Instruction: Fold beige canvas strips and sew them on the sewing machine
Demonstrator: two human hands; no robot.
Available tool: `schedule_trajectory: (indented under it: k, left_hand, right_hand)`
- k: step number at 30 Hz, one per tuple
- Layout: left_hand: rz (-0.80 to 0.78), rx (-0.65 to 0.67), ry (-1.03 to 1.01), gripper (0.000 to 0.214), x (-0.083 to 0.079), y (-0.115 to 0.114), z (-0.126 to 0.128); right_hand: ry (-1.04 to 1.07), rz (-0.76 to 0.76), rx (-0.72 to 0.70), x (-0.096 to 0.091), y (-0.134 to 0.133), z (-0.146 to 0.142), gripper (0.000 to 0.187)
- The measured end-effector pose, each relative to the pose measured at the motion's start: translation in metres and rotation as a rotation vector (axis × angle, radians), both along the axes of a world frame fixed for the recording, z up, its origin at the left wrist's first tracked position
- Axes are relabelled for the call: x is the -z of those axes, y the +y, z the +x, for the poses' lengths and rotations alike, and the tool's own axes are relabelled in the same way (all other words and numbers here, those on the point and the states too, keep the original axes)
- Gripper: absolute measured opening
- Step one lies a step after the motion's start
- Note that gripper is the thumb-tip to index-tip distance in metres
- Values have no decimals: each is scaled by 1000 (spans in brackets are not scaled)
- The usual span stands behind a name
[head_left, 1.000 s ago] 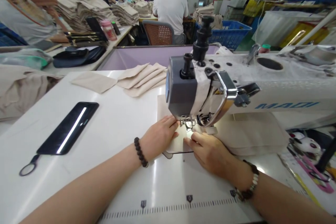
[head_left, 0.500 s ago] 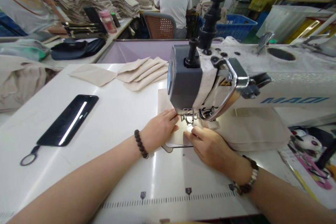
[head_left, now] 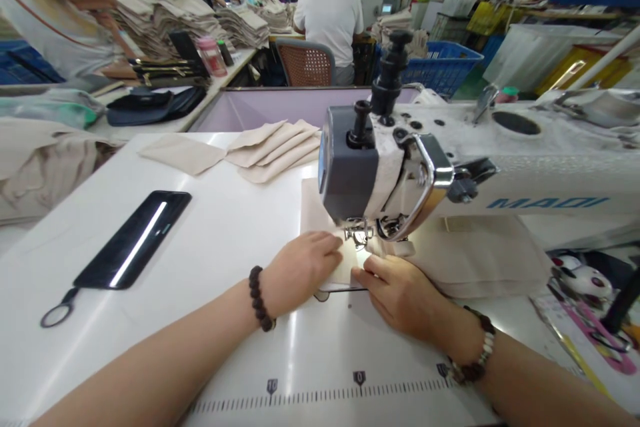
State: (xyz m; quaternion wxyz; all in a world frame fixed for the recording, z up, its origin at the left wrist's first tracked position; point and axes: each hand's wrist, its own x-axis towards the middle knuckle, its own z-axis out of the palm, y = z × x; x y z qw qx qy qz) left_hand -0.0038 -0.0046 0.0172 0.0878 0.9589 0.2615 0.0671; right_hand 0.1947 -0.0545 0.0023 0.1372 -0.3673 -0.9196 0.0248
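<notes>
The left hand [head_left: 300, 272] and the right hand [head_left: 397, 297] lie on one tan cloth [head_left: 320, 213] on the white table [head_left: 200, 360]. The cloth sits under the needle [head_left: 357, 235] of one sewing machine [head_left: 550, 177]. All the fingers [head_left: 325, 247] lie flat and press down, not gripping. Each wrist wears one bead bracelet [head_left: 257, 297]. Near the left hand is one black phone [head_left: 133, 240]. Farther off lie one lone cloth [head_left: 183, 153] and a small pile of cloths [head_left: 273, 153].
</notes>
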Motion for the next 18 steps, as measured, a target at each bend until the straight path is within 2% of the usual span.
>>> schedule_trajectory:
  k: [3,6,12,18]
  left_hand:
    - [-49,85,7,14,-5,-12,-2]
    - [-39,55,1,16,-3,-14,-2]
    - [-33,24,-31,16,8,-4,-2]
    - [-52,-42,-32,18,5,4,5]
  right_hand:
    - [16,-1,-10,1,-1,1,25]
    - [11,-6,13,2,0,0,22]
    - [-39,19,87,5,3,-5,22]
    - [-86,168,164,6,5,-10,29]
